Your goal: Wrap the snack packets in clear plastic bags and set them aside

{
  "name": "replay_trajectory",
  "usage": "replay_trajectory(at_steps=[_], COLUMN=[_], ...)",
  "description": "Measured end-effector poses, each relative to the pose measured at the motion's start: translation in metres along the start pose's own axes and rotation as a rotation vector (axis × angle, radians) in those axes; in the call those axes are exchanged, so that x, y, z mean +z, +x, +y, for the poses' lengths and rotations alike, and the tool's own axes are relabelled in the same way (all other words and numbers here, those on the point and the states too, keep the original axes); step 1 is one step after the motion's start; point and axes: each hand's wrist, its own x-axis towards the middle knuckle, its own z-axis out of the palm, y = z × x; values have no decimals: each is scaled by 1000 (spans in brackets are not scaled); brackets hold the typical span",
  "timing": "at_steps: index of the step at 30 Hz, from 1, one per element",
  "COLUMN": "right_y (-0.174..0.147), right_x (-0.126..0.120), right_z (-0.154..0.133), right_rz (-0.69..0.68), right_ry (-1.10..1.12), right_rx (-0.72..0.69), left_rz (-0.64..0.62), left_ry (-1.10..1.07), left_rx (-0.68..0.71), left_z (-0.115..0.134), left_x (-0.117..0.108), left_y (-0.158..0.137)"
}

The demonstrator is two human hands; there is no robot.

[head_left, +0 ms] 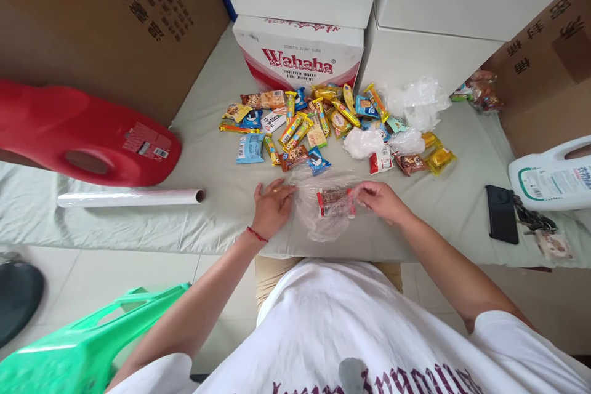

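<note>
Jug [83, 132] of red plastic sits toward ten o'clock and a white roll [132, 197] lies at nine, both well apart from your hands, probably to keep your working space free. At nine, close in, your left hand [274, 206] rests with fingers curved and loosely spread at the edge of a clear plastic bag [311, 228], likely steadying it; whether the thumb nips the film, I cannot tell. A snack heap [316, 134] lies at twelve, presumably within reach of either hand. At dial centre, a red-and-brown packet [333, 202] has film over at least part of it. At three, your right hand [378, 200] pinches the bag's edge between thumb and forefinger, beside the packet's end, seemingly for control. A black phone [502, 214] lies farther out at three.
</note>
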Motion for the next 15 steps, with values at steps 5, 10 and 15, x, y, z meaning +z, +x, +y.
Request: replay_trajectory(at_steps=[5, 10, 15], right_y=[47, 52, 48], right_x=[5, 7, -9], right_z=[9, 12, 16], right_rz=[102, 66, -14], right_ry=[8, 29, 26], right_rx=[151, 152, 185], left_rz=[-84, -213, 11], left_ry=[98, 106, -184], left_rx=[242, 469, 134], left_z=[3, 21, 6], left_x=[-19, -17, -2], left_y=[-3, -21, -3])
